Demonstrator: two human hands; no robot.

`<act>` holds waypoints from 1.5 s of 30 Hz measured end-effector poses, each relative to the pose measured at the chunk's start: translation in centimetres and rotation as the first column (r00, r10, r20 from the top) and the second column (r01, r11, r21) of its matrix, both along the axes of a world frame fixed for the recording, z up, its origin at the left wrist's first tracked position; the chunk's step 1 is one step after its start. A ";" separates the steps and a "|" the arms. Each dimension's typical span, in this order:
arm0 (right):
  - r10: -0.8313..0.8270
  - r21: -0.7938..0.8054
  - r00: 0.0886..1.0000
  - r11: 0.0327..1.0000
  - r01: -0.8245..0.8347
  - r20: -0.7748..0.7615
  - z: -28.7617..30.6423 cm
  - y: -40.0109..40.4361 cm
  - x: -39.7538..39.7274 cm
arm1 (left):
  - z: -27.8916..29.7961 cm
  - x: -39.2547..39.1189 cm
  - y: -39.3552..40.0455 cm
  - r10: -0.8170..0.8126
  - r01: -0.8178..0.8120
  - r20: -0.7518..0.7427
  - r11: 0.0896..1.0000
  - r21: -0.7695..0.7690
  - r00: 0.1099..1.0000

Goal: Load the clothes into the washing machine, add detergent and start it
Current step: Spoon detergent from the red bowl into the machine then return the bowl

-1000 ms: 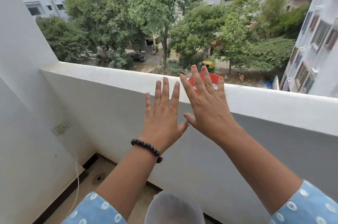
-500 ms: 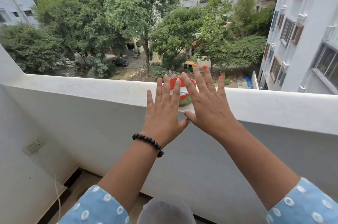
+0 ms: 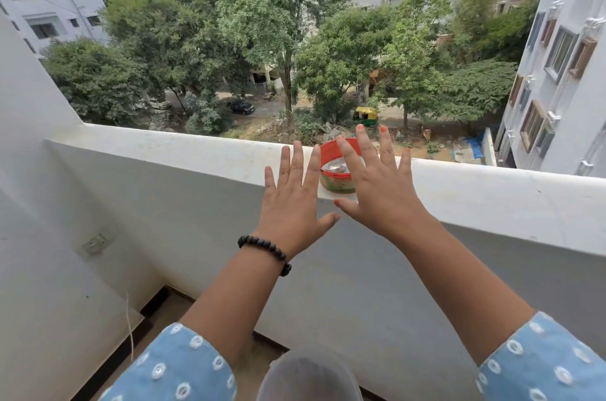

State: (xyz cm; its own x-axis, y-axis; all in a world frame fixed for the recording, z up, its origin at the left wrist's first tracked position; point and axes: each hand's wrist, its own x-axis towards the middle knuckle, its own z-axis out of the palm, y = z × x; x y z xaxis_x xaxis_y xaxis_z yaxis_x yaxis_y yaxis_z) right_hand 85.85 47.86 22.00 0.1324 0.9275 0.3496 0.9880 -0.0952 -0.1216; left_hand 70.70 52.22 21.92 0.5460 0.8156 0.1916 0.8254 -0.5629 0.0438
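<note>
Both my hands are raised in front of me, backs toward the camera, fingers spread, holding nothing. My left hand [image 3: 293, 200] wears a black bead bracelet at the wrist. My right hand [image 3: 377, 184] is just beside it, thumbs nearly touching. Behind the fingers a round tub [image 3: 334, 177] with a red rim and green label sits on the white balcony parapet [image 3: 196, 154]; something silvery lies inside it. No washing machine or clothes are in view.
A white side wall with an electrical socket [image 3: 95, 243] stands on the left. A thin white cord [image 3: 129, 325] hangs down near the balcony floor [image 3: 170, 312]. Beyond the parapet are trees, a street and apartment blocks. A grey rounded object [image 3: 308, 377] shows at the bottom edge.
The view has swung left and right across the balcony. My hands stay raised and spread; the red-rimmed tub shows more fully between them than a second ago.
</note>
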 end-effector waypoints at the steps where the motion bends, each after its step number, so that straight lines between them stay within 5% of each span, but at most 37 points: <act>1: 0.003 -0.018 1.000 1.000 -0.003 -0.018 -0.1 0.3 0.1 | -0.3 0.1 0.3 -0.003 0.004 0.010 1.000 -0.016 1.000; 7: 0.029 -0.012 0.992 0.999 -0.031 -0.125 -0.2 1.2 0.8 | -1.5 1.4 2.1 -0.023 0.045 0.211 0.994 -0.101 0.977; 14: 0.097 0.108 0.962 0.992 -0.071 -0.256 -0.6 1.7 2.4 | -2.2 3.4 4.0 0.015 0.135 0.522 0.960 -0.247 0.853; 29: 0.186 0.152 0.903 0.979 -0.136 -0.386 -1.1 2.9 3.6 | -3.3 5.1 5.4 0.067 0.107 0.674 0.971 -0.213 0.735; 37: 0.337 0.257 0.845 0.934 -0.247 -0.416 -0.7 1.9 1.5 | -3.3 0.9 3.0 0.075 0.060 0.804 0.989 -0.137 0.590; 45: 0.496 0.263 0.693 0.868 -0.422 -0.523 -2.2 1.4 -5.7 | -4.6 -7.6 -0.9 0.205 -0.152 0.752 0.978 -0.140 0.627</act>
